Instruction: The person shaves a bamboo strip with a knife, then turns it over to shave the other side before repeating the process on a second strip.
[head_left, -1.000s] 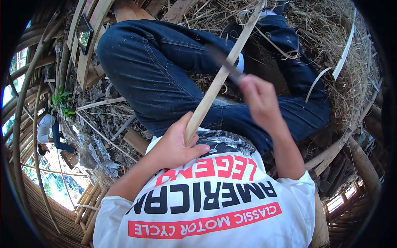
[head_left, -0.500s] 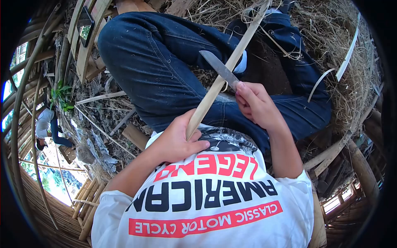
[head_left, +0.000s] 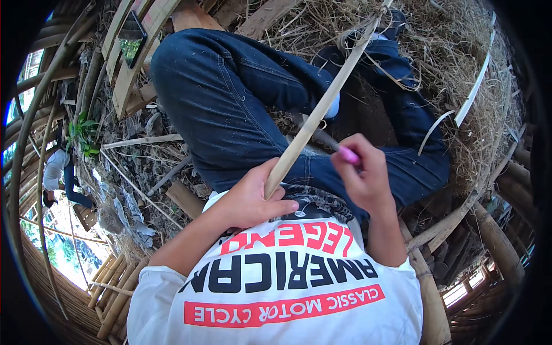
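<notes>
Head view puts the bamboo strip (head_left: 322, 109) right across your lap: it runs from your left hand (head_left: 253, 198) up and away over your jeans (head_left: 230, 109) to the straw-littered ground (head_left: 460, 63) beyond your feet. Your left hand is clenched round the near end, thumb laid along your shirt (head_left: 287, 287), holding the strip at a slant. Your right hand (head_left: 362, 175) is wrapped round the pink handle of the knife (head_left: 336, 148); the blade is blurred, but it seems to sit just under the strip, close to your left hand.

By my reading you're mid-stroke in shaving that strip, at the near end of a pass. The next move calls for a firm left grip so the strip doesn't twist, and a shallow blade angle pushed away from your body and clear of your knee.

Against half a second ago: the blade then lay plainly across the strip, higher up, sharp and easy to see. Now your right hand has dropped and drawn back toward you, the knife is a smear, and the pink handle shows. Your left hand hasn't shifted on the strip. Off to the left, another person (head_left: 57, 172) crouches among the bamboo poles (head_left: 34, 132), well apart from you.
</notes>
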The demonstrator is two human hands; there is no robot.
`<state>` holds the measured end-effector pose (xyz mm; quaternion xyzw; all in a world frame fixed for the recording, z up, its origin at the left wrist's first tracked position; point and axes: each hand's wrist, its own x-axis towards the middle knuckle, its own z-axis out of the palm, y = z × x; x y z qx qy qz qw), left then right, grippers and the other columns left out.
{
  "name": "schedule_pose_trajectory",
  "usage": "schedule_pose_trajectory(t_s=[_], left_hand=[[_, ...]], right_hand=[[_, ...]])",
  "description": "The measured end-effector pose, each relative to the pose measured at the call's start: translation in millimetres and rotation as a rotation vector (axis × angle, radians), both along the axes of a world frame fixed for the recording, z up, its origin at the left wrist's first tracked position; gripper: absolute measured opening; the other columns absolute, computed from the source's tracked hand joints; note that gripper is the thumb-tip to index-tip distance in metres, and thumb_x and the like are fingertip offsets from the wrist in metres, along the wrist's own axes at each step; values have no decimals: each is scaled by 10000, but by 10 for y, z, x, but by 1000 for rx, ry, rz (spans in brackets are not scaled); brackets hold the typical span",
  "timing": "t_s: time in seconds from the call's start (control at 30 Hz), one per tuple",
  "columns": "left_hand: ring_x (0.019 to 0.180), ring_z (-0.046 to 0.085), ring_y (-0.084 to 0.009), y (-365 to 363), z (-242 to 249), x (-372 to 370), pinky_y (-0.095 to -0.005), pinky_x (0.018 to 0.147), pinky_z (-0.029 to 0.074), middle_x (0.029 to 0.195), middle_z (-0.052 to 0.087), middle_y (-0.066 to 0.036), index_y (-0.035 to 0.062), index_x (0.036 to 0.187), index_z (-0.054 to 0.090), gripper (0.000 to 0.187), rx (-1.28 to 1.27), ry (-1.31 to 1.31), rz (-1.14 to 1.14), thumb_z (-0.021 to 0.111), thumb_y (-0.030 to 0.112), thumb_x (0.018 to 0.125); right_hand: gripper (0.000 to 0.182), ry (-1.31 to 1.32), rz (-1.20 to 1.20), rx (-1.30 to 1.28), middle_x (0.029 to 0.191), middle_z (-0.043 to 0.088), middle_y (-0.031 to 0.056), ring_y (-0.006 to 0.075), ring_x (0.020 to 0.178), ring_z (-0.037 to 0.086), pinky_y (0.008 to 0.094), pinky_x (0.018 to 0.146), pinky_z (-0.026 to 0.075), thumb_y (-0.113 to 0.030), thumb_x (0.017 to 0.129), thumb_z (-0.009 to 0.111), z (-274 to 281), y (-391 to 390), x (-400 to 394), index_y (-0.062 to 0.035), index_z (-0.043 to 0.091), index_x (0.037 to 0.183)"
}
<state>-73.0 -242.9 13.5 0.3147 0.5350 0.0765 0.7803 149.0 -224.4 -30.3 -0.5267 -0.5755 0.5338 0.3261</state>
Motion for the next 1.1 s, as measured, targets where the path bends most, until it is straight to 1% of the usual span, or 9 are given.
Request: schedule_pose_trajectory(t_s=[0.03, 0.07, 0.1, 0.33, 0.4, 0.8, 0.87, 0.93, 1.1], left_hand=[[518, 328, -3, 23, 16, 0, -197, 463, 251, 613, 316, 82, 15, 1107, 427, 465, 6, -6, -7, 745, 58, 771], [527, 366, -17, 62, 46, 4, -209, 478, 290, 617, 378, 56, -13, 1200, 423, 529, 15, 21, -53, 734, 82, 783], [536, 403, -31, 91, 65, 15, -221, 493, 329, 621, 440, 31, -42, 1293, 418, 601, 25, 47, -97, 722, 105, 796], [775, 553, -170, -33, 89, 112, -318, 714, 456, 862, 576, -120, -73, 1255, 439, 523, 204, 146, -87, 679, 124, 834], [757, 504, -78, -58, 55, 114, -263, 690, 448, 869, 530, -47, -41, 1313, 403, 528, 212, 149, -76, 647, 93, 864], [782, 510, -85, -53, 7, 120, -256, 719, 432, 866, 532, -38, -7, 1308, 409, 489, 196, 149, -65, 602, 39, 861], [761, 505, -75, -37, 40, 90, -247, 698, 428, 842, 531, -29, -4, 1319, 400, 503, 225, 152, -56, 599, 34, 859], [859, 538, -177, -20, 111, 41, -315, 809, 440, 902, 558, -143, -54, 1117, 465, 342, 101, 92, 16, 621, 76, 842], [862, 527, -156, 27, 101, 131, -308, 796, 439, 917, 556, -132, -43, 1148, 465, 350, 48, 51, 48, 613, 61, 848]], right_hand=[[171, -128, 104, 56, 670, 553, 121, 263, 600, 567, 345, 562, 438, -92, 752, 717, 68, 12, -6, -26, 567, 801], [168, -239, 186, 113, 705, 578, 136, 293, 632, 588, 349, 558, 454, -112, 760, 703, 172, 23, -41, -30, 563, 806], [170, -336, 215, 180, 703, 586, 136, 296, 638, 601, 363, 558, 464, -122, 761, 698, 187, 1, -89, -33, 558, 802], [166, -650, 232, 337, 628, 593, 129, 317, 574, 619, 413, 527, 485, -157, 778, 673, -3, 46, -89, -49, 546, 770], [184, -613, 231, 305, 610, 595, 145, 331, 559, 613, 417, 520, 484, -168, 790, 671, -21, 91, -67, -46, 547, 730], [220, -666, 12, 409, 624, 597, 180, 377, 568, 598, 456, 506, 460, -181, 841, 626, -348, 201, -21, -44, 548, 688], [251, -885, -234, 172, 637, 591, 211, 418, 597, 586, 483, 508, 436, -207, 870, 575, -616, 327, 314, -33, 570, 690], [274, -834, -214, 140, 621, 566, 219, 424, 600, 579, 477, 505, 428, -214, 869, 577, -462, 386, 515, -27, 560, 669], [169, -545, -17, 261, 633, 567, 207, 414, 600, 577, 462, 537, 458, -157, 791, 651, -31, 64, -74, -41, 568, 700]])
